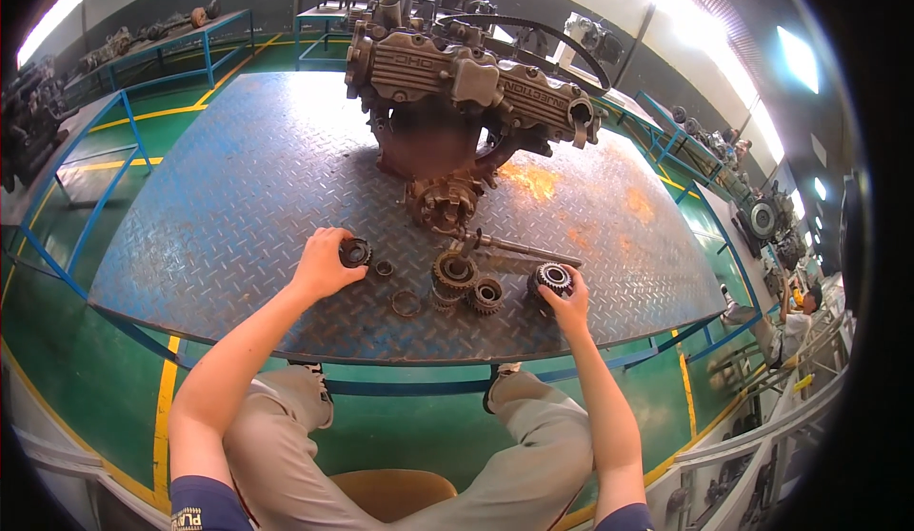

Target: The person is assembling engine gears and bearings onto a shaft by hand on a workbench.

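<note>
Toward the front edge of the blue-grey steel counter (238, 188), our left hand (327, 262) half-curls around a dark metal ring (355, 253), our right hand (569, 304) a silver-centred toothed gear (553, 279) — best we steady both by their rims.

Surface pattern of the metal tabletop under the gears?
Blue-grey metal tabletop: raised diamond-plate tread, shown in the head view.

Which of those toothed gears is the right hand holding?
The rightmost gear, with the bright ring in its top. The right hand grips it; the two middle gears stand untouched, and the leftmost gear is in the left hand.
</note>
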### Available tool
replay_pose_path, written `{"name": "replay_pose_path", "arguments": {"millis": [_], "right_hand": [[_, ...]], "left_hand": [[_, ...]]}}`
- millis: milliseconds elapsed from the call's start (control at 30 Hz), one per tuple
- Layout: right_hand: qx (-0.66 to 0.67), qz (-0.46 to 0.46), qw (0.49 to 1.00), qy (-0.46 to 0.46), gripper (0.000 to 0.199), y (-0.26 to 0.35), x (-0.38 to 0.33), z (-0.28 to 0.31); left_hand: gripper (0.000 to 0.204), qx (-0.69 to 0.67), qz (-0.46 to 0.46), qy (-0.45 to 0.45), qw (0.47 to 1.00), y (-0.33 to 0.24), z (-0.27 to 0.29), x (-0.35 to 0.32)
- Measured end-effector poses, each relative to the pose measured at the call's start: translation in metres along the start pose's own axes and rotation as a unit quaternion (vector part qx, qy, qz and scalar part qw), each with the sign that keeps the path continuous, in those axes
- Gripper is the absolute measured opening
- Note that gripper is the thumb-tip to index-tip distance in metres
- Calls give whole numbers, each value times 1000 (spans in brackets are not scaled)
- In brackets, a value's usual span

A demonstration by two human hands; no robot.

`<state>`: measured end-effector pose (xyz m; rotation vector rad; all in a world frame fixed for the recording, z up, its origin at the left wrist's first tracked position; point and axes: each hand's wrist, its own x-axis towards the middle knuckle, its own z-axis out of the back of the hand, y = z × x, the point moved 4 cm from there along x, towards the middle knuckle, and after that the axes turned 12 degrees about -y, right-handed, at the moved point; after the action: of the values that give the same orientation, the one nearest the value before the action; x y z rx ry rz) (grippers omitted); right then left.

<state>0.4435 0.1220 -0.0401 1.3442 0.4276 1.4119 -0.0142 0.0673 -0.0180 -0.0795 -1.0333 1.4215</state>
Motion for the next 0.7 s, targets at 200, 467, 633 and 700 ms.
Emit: {"name": "replay_pose_path", "arguments": {"millis": [200, 467, 633, 700], "right_hand": [[75, -56, 995, 18, 66, -10, 0, -2], [85, -81, 992, 42, 70, 2, 2, 2], [-128, 50, 990, 29, 66, 9, 12, -4], [-138, 48, 989, 28, 64, 12, 13, -2]], "left_hand": [[50, 4, 2, 0, 1000, 3, -1, 0], [51, 1, 4, 4, 1000, 3, -2, 0], [50, 21, -13, 3, 1000, 6, 1, 0], [50, 10, -10, 10, 1000, -2, -1, -1]]}}
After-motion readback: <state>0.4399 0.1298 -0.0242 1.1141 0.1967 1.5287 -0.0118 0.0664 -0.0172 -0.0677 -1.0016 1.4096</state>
